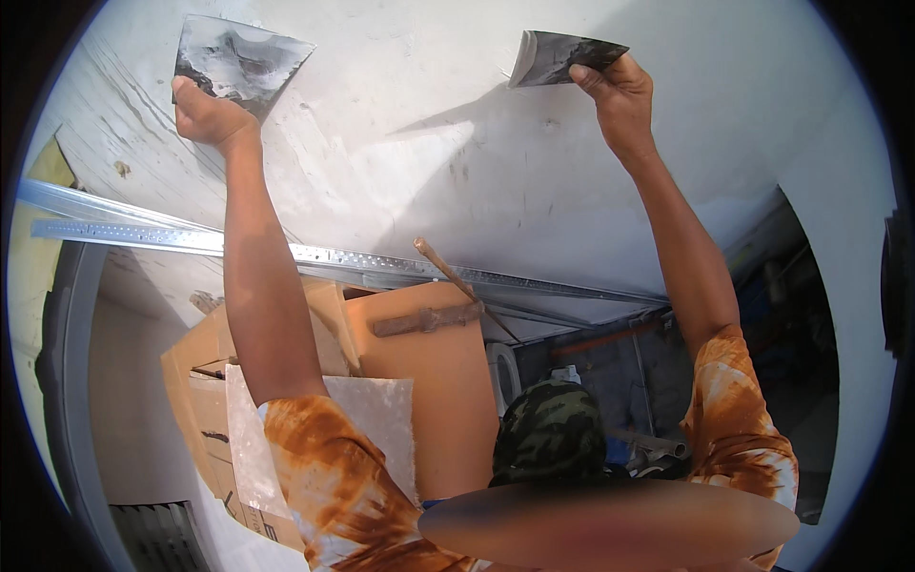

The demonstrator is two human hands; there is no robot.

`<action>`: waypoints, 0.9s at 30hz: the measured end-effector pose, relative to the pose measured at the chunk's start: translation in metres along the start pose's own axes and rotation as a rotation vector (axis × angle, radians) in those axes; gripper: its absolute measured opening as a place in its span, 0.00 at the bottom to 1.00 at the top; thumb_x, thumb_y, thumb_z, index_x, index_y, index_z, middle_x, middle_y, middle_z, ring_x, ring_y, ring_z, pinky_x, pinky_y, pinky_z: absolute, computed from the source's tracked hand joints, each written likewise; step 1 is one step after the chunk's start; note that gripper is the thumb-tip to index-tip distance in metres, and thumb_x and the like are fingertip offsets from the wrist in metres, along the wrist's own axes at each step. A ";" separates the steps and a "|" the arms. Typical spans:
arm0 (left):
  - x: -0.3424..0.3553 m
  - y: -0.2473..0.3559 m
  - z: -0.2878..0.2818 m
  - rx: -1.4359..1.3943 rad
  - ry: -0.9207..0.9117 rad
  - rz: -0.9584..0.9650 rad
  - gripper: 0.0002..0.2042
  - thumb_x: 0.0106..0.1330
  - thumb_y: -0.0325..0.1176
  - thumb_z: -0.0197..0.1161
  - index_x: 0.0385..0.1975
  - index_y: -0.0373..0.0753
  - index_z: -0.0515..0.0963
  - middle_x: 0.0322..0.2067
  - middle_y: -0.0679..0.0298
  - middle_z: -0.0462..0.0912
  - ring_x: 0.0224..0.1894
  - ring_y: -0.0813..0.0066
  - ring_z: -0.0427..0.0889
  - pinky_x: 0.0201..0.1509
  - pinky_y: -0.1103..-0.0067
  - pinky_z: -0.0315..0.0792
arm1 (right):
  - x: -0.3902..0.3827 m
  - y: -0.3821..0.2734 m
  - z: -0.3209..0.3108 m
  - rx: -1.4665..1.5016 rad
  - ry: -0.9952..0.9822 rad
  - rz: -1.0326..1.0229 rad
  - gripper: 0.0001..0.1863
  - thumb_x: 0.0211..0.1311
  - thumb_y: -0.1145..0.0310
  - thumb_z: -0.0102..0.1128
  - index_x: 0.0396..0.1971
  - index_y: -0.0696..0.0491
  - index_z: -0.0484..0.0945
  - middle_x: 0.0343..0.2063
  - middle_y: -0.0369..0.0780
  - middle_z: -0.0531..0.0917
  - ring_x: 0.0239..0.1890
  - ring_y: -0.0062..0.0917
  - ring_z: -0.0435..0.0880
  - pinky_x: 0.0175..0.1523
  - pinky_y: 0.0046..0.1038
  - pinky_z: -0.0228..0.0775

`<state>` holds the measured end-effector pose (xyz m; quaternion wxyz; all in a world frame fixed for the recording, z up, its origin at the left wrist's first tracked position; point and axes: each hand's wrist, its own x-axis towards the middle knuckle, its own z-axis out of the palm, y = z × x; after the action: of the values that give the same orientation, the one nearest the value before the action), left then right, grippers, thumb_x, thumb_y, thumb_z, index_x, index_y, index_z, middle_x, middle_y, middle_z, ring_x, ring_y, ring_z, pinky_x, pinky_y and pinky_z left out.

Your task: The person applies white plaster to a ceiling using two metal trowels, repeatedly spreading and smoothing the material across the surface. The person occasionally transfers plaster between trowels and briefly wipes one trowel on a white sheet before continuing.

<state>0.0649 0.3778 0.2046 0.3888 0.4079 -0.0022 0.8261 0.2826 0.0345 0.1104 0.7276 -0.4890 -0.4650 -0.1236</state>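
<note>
My left hand (pixel 212 116), raised at the upper left, grips a flat putty blade (pixel 250 59) by its lower corner. Its face is smeared with white and grey filler. A second putty blade (pixel 558 59) is held in my right hand (pixel 624 100), thumb across its dark face. White residue covers that blade's left edge. Both blades are up against or just before a white plastered surface (pixel 381 105); I cannot tell whether either one touches it. Fingers behind the blades are mostly hidden.
A perforated metal profile (pixel 143 234) runs across the view beneath my arms. Below it stand cardboard boxes (pixel 429 400), a whitish board (pixel 381 410) and a wooden stick (pixel 443 260). Pipes (pixel 662 443) and other clutter lie in shade at the lower right.
</note>
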 end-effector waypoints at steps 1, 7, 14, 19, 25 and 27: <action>0.000 -0.001 0.000 0.000 0.011 -0.002 0.17 0.67 0.40 0.55 0.19 0.36 0.71 0.22 0.72 0.70 0.25 0.80 0.66 0.29 0.80 0.65 | 0.001 0.000 -0.001 0.081 0.026 -0.021 0.09 0.65 0.78 0.66 0.45 0.57 0.83 0.39 0.34 0.87 0.43 0.17 0.83 0.52 0.26 0.77; 0.004 -0.008 -0.002 -0.007 0.009 -0.012 0.17 0.67 0.41 0.56 0.20 0.34 0.72 0.23 0.70 0.71 0.26 0.79 0.68 0.31 0.79 0.66 | 0.012 -0.007 -0.011 0.176 0.059 -0.004 0.09 0.65 0.76 0.66 0.44 0.56 0.83 0.40 0.34 0.87 0.43 0.18 0.83 0.54 0.26 0.77; 0.007 -0.013 -0.010 -0.023 -0.037 -0.048 0.20 0.66 0.41 0.58 0.36 0.23 0.80 0.37 0.59 0.81 0.38 0.69 0.78 0.43 0.75 0.75 | 0.009 -0.004 -0.008 -0.011 0.032 0.044 0.08 0.66 0.76 0.66 0.44 0.57 0.83 0.39 0.34 0.87 0.42 0.18 0.83 0.52 0.25 0.76; 0.006 -0.010 -0.007 0.007 -0.021 -0.060 0.18 0.65 0.39 0.57 0.34 0.26 0.80 0.35 0.61 0.80 0.36 0.71 0.77 0.41 0.75 0.74 | -0.007 -0.019 -0.019 -0.057 0.029 0.017 0.07 0.66 0.79 0.65 0.42 0.57 0.83 0.39 0.34 0.87 0.42 0.18 0.83 0.52 0.27 0.78; 0.004 -0.013 -0.006 0.024 -0.024 0.020 0.19 0.68 0.43 0.56 0.22 0.31 0.75 0.25 0.68 0.74 0.27 0.77 0.70 0.30 0.79 0.68 | -0.097 -0.007 -0.042 -0.503 -0.314 -0.578 0.14 0.49 0.89 0.61 0.35 0.57 0.80 0.37 0.44 0.88 0.46 0.40 0.88 0.55 0.38 0.80; 0.005 -0.014 -0.007 0.034 -0.031 0.011 0.19 0.68 0.43 0.56 0.24 0.30 0.76 0.25 0.67 0.75 0.28 0.77 0.72 0.31 0.79 0.69 | -0.107 0.010 -0.046 -0.673 -0.360 -0.662 0.13 0.50 0.87 0.62 0.36 0.57 0.81 0.39 0.44 0.88 0.46 0.39 0.88 0.55 0.40 0.80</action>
<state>0.0675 0.3928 0.1994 0.3771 0.4273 0.0033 0.8217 0.2569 -0.0286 0.0152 0.3596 -0.5364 -0.6474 -0.4047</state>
